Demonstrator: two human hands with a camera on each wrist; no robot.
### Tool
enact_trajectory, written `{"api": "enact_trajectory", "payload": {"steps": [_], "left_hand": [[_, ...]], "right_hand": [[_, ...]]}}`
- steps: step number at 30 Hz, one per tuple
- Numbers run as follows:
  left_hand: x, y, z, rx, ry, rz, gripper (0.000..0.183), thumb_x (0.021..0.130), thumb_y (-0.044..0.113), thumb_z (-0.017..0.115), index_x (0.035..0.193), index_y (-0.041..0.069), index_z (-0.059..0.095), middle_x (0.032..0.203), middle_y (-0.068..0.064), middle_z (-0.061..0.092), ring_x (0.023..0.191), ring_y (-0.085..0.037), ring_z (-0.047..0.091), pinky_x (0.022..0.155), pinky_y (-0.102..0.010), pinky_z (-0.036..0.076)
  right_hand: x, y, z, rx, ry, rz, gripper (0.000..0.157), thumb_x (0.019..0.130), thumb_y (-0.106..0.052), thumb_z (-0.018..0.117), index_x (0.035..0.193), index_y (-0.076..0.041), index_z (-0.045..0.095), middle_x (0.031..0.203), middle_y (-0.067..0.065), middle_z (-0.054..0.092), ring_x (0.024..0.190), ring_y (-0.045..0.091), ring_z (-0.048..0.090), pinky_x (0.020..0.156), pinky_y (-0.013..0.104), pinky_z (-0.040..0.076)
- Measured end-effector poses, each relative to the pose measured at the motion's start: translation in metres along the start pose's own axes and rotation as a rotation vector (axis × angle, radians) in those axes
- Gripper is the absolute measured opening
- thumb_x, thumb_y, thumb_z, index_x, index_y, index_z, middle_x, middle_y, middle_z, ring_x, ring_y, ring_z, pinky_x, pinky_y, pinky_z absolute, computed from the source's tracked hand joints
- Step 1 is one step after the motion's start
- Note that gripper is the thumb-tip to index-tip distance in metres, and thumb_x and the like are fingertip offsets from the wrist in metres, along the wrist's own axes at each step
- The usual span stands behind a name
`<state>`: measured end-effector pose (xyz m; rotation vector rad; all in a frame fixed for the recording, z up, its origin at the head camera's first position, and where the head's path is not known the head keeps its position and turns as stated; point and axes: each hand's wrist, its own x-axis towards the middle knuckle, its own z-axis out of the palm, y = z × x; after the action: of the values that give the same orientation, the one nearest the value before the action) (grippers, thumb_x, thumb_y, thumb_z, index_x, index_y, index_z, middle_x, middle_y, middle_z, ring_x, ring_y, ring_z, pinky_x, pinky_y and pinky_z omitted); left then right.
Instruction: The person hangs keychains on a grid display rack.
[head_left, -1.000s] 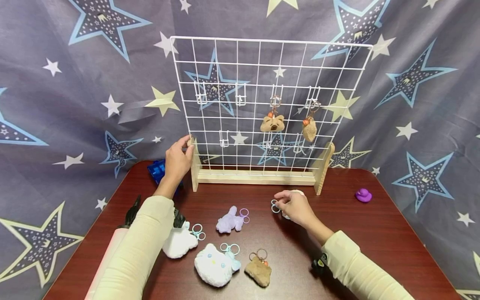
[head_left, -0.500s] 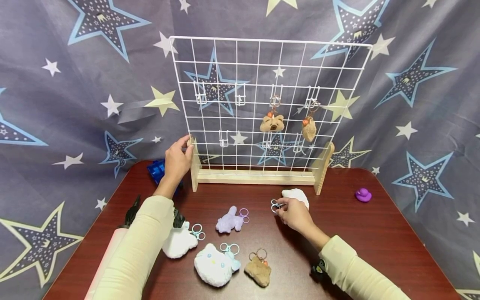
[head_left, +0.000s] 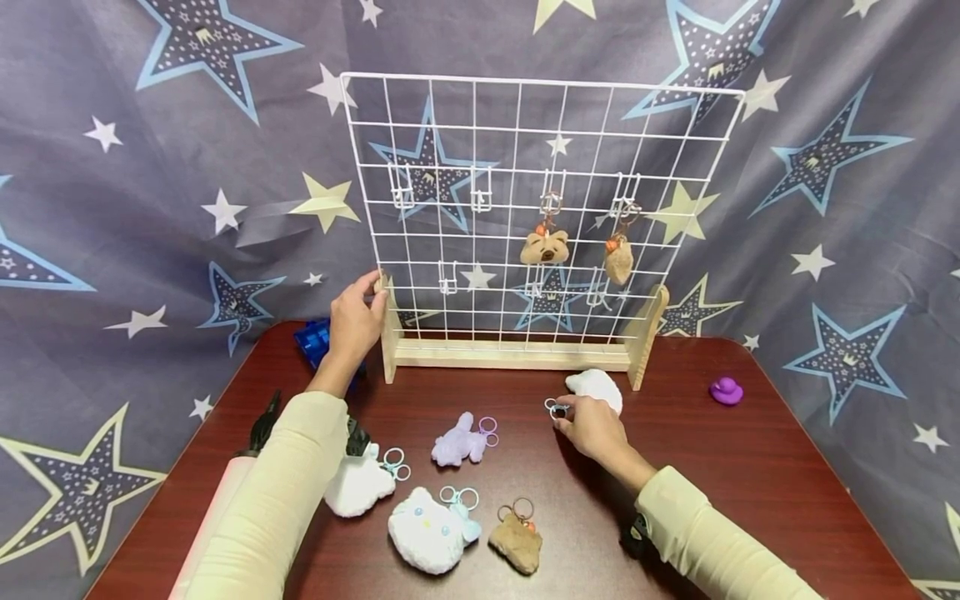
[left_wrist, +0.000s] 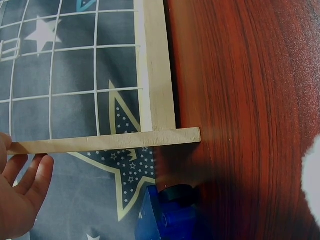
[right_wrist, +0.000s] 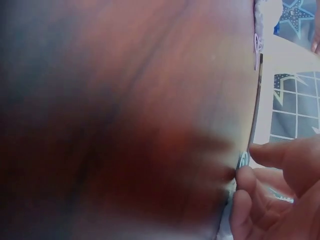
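Note:
My left hand (head_left: 356, 315) grips the top of the left wooden post (left_wrist: 100, 144) of a white wire grid rack (head_left: 517, 81), thumb on one side and fingers on the other. At the right, my right hand (head_left: 596, 429) pinches the light blue key rings (right_wrist: 244, 160) of a plush keychain between thumb and fingertips. Its white fluffy body (head_left: 600, 390) lies on the table by the rack's right foot, partly behind the hand. A bear-face keychain (head_left: 545, 247) and a brown plush keychain (head_left: 618, 260) hang from hooks on the grid.
On the table (head_left: 712, 500) lie a lilac plush keychain (head_left: 459, 440), a white cat-face keychain (head_left: 426, 532), another white plush keychain (head_left: 358, 485) and a brown one (head_left: 517, 543). A purple duck (head_left: 726, 391) stands at right. Something blue (head_left: 313, 340) sits behind my left arm.
My right hand has dropped from over the white plush to its rings and now pinches them, uncovering the body. The plush has shifted slightly. My left hand stays on the post.

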<state>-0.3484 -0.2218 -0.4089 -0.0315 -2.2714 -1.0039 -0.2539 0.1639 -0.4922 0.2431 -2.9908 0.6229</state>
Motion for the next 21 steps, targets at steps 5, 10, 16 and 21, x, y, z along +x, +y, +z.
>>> {"api": "enact_trajectory", "payload": {"steps": [5,10,16,21], "left_hand": [[-0.0006,0.0003,-0.0001,0.002,0.001,0.0,0.038,0.096,0.016,0.069,0.133,0.01,0.067,0.111,-0.021,0.075,0.096,-0.037,0.075,0.092,-0.052,0.056],[-0.0007,0.0006,0.0,0.007,-0.005,-0.01,0.038,0.097,0.016,0.068,0.134,0.01,0.067,0.111,-0.021,0.075,0.097,-0.037,0.074,0.092,-0.052,0.055],[-0.0005,0.0013,-0.0002,0.011,-0.006,-0.014,0.038,0.097,0.016,0.068,0.134,0.011,0.067,0.112,-0.021,0.075,0.099,-0.038,0.074,0.093,-0.052,0.055],[-0.0004,0.0003,-0.0003,0.01,-0.007,-0.012,0.038,0.097,0.016,0.068,0.134,0.011,0.067,0.111,-0.021,0.075,0.098,-0.037,0.074,0.093,-0.052,0.055]], "right_hand": [[0.0038,0.0007,-0.0003,-0.039,-0.004,0.011,0.027,0.085,-0.024,0.08,0.112,-0.02,0.078,0.065,-0.005,0.067,0.066,0.023,0.063,0.055,0.041,0.048],[0.0069,0.0005,0.0007,-0.075,-0.008,0.031,0.02,0.086,-0.023,0.079,0.106,-0.019,0.077,0.08,0.005,0.074,0.073,0.029,0.067,0.06,0.047,0.052],[0.0065,0.0,0.0003,-0.086,-0.01,0.038,0.019,0.085,-0.019,0.08,0.103,-0.02,0.077,0.091,0.008,0.076,0.078,0.032,0.07,0.063,0.049,0.054],[0.0054,0.0011,-0.0007,-0.082,-0.009,0.041,0.021,0.083,-0.017,0.081,0.103,-0.02,0.076,0.091,0.006,0.076,0.081,0.033,0.07,0.065,0.05,0.055]]}}
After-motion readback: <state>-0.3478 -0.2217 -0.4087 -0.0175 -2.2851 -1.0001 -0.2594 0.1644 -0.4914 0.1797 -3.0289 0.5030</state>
